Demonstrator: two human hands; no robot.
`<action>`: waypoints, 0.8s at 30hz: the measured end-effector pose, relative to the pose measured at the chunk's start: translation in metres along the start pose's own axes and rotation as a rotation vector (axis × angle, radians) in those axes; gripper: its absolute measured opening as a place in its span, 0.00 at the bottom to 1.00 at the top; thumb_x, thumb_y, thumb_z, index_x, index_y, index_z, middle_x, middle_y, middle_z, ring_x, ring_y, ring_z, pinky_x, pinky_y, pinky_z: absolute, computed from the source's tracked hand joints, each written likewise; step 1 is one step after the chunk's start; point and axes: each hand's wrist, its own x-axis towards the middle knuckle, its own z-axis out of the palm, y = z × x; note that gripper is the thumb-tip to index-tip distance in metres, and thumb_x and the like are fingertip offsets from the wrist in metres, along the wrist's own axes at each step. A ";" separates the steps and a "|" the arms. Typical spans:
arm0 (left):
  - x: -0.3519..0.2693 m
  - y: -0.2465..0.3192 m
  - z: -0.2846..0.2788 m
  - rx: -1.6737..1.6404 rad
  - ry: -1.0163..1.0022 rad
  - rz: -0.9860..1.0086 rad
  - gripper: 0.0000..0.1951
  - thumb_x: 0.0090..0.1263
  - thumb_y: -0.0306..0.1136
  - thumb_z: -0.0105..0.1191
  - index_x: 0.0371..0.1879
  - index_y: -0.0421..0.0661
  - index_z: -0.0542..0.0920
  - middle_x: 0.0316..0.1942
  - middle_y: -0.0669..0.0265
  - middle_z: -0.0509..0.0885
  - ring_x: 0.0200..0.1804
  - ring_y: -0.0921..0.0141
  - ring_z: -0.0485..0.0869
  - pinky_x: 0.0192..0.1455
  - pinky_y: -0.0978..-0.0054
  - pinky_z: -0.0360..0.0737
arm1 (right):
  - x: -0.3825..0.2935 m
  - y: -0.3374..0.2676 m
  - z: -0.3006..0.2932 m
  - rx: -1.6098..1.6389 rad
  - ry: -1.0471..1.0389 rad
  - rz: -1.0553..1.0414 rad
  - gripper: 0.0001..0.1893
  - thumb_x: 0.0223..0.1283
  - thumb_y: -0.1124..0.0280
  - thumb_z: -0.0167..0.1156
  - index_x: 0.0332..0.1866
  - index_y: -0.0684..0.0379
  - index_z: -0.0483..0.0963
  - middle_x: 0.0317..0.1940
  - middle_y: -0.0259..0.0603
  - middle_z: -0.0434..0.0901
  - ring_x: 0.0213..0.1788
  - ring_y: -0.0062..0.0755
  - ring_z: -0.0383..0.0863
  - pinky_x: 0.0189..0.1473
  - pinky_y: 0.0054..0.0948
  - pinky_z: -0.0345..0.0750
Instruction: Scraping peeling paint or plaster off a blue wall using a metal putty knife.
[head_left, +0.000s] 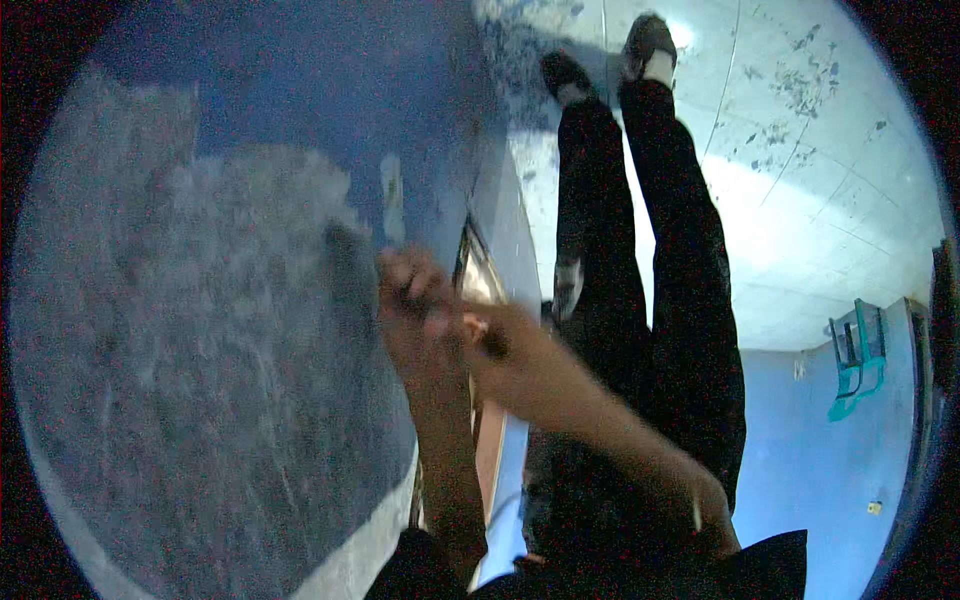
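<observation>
My left hand (409, 281) and my right hand (476, 326) are close together in front of a large wall (247, 337). Both are blurred, with fingers curled. Whatever they may hold is hidden, and I cannot tell where one hand ends and the other begins. Much of the wall is a rough grey patch with a ragged edge. Blue paint (300, 75) covers the part beyond it. Just past my knuckles, a narrow pale strip (391, 199) shows against the blue; its nature is unclear.
Dark flakes (806, 82) are scattered over the pale tiled floor (787, 202) around my dark shoes (649, 45). A green chair (855, 360) appears at the right, near a light blue wall (802, 450). A bright, narrow opening (480, 277) lies along the near wall's edge.
</observation>
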 end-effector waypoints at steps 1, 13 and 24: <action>0.008 0.012 -0.009 -0.331 -0.130 -0.137 0.11 0.76 0.34 0.38 0.31 0.43 0.69 0.28 0.64 0.70 0.33 0.73 0.72 0.35 0.74 0.80 | -0.004 0.001 0.014 0.041 0.054 -0.102 0.19 0.68 0.69 0.48 0.61 0.65 0.68 0.27 0.37 0.78 0.23 0.15 0.71 0.24 0.22 0.72; 0.029 -0.001 0.013 -0.283 -0.120 -0.047 0.06 0.73 0.27 0.41 0.39 0.40 0.73 0.31 0.64 0.73 0.31 0.71 0.72 0.35 0.76 0.78 | 0.021 0.009 -0.002 0.257 -0.069 -0.029 0.19 0.64 0.68 0.52 0.60 0.57 0.69 0.55 0.49 0.75 0.60 0.40 0.73 0.60 0.35 0.70; 0.009 0.005 -0.004 -0.137 0.005 0.048 0.05 0.72 0.32 0.46 0.35 0.45 0.71 0.26 0.68 0.69 0.25 0.74 0.68 0.26 0.79 0.72 | 0.002 0.018 0.021 0.093 0.027 -0.317 0.19 0.70 0.64 0.49 0.59 0.66 0.70 0.17 0.36 0.75 0.19 0.14 0.70 0.22 0.23 0.71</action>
